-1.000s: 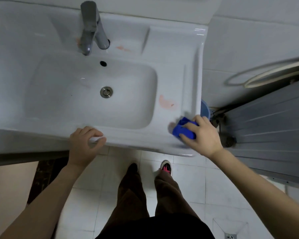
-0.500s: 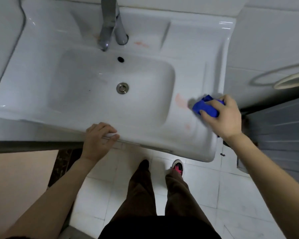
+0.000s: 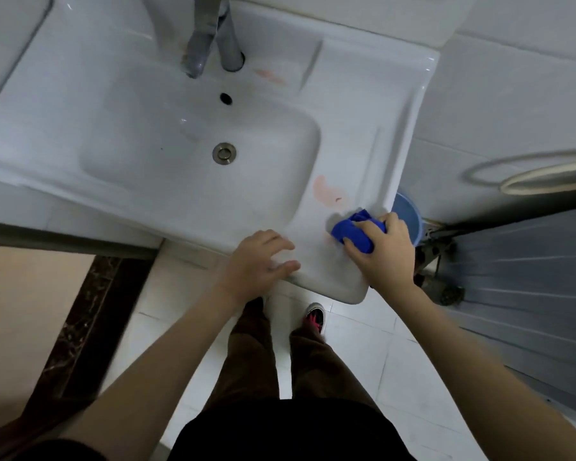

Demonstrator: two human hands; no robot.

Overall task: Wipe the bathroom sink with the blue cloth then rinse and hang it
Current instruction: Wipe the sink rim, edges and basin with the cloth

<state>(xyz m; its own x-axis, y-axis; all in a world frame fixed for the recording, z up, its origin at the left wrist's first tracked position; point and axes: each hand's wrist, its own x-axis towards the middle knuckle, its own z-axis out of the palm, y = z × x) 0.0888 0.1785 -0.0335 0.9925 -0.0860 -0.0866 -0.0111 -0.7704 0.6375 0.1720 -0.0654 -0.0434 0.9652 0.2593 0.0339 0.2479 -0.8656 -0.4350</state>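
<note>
The white bathroom sink (image 3: 353, 104) fills the upper left, with a metal tap (image 3: 210, 34) at the back and a drain (image 3: 224, 153) in the basin. A pink stain (image 3: 325, 191) marks the right ledge, and a fainter one (image 3: 268, 76) lies beside the tap. My right hand (image 3: 384, 251) presses a bunched blue cloth (image 3: 351, 232) onto the sink's front right corner, just below the stain. My left hand (image 3: 256, 264) rests on the front rim with fingers spread, holding nothing.
A light blue bucket (image 3: 409, 217) stands on the floor under the sink's right edge. A grey ribbed panel (image 3: 526, 274) and a hose (image 3: 546, 178) are to the right. My legs and shoes (image 3: 313, 319) stand on white floor tiles. A dark threshold strip (image 3: 90, 324) runs at left.
My right hand slid the cloth back toward the front corner, below the stain. My left hand shifted right along the front rim, closer to the right hand, and its fingers spread.
</note>
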